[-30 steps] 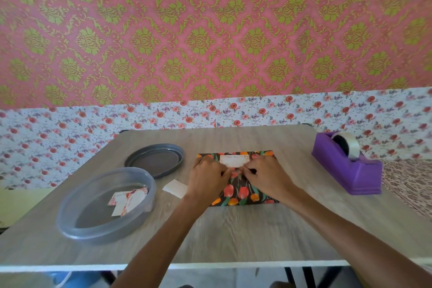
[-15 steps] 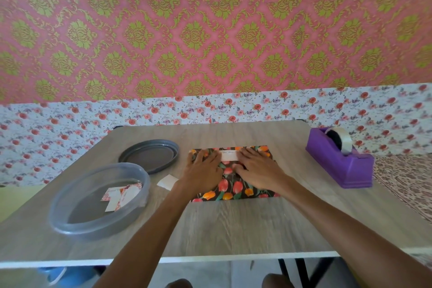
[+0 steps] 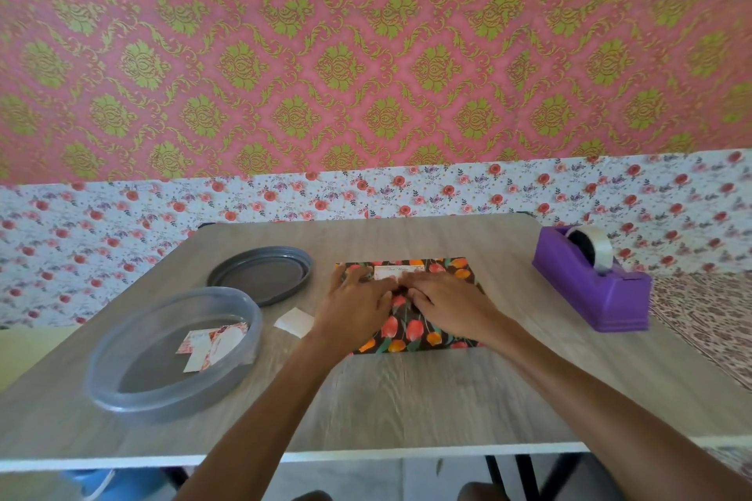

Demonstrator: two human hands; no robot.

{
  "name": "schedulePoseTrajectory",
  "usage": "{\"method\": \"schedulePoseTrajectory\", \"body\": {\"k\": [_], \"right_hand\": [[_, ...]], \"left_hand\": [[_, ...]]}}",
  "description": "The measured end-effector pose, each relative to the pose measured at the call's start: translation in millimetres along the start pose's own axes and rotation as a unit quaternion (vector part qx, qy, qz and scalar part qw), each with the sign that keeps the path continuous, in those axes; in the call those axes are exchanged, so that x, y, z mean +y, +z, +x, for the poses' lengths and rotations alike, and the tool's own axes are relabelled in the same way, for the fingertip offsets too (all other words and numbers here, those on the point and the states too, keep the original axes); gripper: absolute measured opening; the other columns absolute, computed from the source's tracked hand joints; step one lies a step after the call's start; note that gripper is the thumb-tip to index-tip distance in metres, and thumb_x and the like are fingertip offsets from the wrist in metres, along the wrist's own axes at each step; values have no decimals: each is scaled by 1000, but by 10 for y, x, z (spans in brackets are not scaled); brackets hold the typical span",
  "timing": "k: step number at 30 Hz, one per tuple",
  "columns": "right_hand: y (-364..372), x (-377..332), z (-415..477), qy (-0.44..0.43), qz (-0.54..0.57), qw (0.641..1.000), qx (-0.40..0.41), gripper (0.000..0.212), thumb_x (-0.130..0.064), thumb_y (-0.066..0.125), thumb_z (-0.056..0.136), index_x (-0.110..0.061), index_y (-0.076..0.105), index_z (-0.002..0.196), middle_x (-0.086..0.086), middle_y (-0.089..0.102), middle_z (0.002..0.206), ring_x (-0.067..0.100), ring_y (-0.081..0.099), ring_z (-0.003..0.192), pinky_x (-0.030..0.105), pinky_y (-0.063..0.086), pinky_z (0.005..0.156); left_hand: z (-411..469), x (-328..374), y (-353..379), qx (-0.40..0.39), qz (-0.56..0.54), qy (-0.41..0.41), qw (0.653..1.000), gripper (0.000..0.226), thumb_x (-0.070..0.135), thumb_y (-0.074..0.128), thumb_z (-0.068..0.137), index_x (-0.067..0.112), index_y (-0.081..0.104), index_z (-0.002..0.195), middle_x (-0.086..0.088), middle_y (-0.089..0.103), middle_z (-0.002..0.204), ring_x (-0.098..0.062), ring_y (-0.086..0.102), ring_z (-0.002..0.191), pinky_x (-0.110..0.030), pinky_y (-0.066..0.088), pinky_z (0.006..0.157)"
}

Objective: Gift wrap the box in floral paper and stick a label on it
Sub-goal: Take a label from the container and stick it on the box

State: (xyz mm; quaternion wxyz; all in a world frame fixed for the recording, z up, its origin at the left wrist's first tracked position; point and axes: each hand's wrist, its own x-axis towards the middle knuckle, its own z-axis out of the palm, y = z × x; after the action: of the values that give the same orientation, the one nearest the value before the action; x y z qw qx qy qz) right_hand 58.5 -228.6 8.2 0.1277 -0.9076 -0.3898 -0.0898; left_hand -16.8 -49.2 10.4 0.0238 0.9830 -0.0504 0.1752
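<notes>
- While flat with straight fingers, left hand point(image 3: 358, 305) and right hand point(image 3: 451, 299) press rectangular paper label point(image 3: 390, 272) onto floral-wrapped box point(image 3: 411, 331).
- Purple plastic tape dispenser point(image 3: 590, 289): three o'clock.

Box point(image 3: 411, 334) at centre, label point(image 3: 392, 272) on top — lid point(image 3: 260, 277) behind tub point(image 3: 171, 405) at left, tape dispenser point(image 3: 590, 291) right, perhaps 2 cards point(image 3: 211, 344) in tub

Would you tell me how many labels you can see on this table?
3: one label at the far edge of the wrapped box, two labels overlapping in the clear tub; more may hide beneath. The white slip beside the tub looks blank.
</notes>
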Motion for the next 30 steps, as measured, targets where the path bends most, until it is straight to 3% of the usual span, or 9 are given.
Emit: {"method": "schedulePoseTrajectory", "body": {"k": [1,3,7,13,18,20,23,26,30], "right_hand": [[-25,-16,-1,6,-15,999,-30,44,-36,28,105,-26,45,145,-3,45,150,19,42,136,43,39,111],[-71,-41,-2,7,-35,997,-74,49,-37,22,106,-24,29,153,-3,23,161,15,19,149,38,12,120],[-70,-30,5,41,-62,989,-124,57,-44,13,105,-23,8,157,2,-3,165,17,-4,151,39,-3,123],[-16,-15,40,74,-58,989,-116,62,-49,14,103,-19,5,157,4,-2,165,19,-4,151,42,0,123],[-25,-48,-6,78,-46,994,-61,58,-49,19,103,-23,22,155,1,15,163,20,10,151,40,9,123],[-20,-56,-26,67,-49,996,-14,53,-45,24,103,-23,36,151,1,31,158,19,22,148,37,18,120],[-2,-42,-60,76,-29,996,42,48,-45,32,102,-23,54,139,-1,53,144,15,39,139,37,39,109],[27,-26,-62,68,-49,992,98,45,-43,35,101,-21,70,120,-1,68,116,12,61,107,29,55,86],[81,-1,-54,62,-49,987,143,43,-42,42,99,-18,77,91,-7,59,73,5,55,61,21,50,54]], "left_hand": [[-6,8,1,-13,6,-4,1000,42,36,25,104,37,45,141,3,51,144,-20,33,139,-45,15,118],[-1,5,0,-50,39,-9,998,46,37,20,104,35,35,148,6,36,155,-23,24,145,-52,12,119],[55,-42,40,-121,83,-25,989,54,40,13,104,23,15,155,4,12,164,-25,9,150,-60,5,118],[116,-6,-43,-159,56,-52,984,59,44,12,103,19,10,156,2,4,165,-23,7,150,-52,9,120],[111,2,-56,-160,66,-50,984,59,45,12,103,18,13,156,0,8,164,-26,12,149,-53,13,119],[92,0,-7,-117,30,-63,991,57,43,18,102,19,26,152,-1,24,160,-23,23,146,-51,19,118],[49,19,4,-25,7,-66,997,44,39,27,100,22,56,127,0,59,131,-17,49,124,-47,30,112],[-15,66,-5,48,40,-64,996,45,37,28,101,23,70,106,5,69,108,-12,57,108,-39,29,111],[-56,103,-1,78,54,-65,993,47,39,30,103,24,75,97,4,71,103,-11,56,107,-34,28,109]]}}
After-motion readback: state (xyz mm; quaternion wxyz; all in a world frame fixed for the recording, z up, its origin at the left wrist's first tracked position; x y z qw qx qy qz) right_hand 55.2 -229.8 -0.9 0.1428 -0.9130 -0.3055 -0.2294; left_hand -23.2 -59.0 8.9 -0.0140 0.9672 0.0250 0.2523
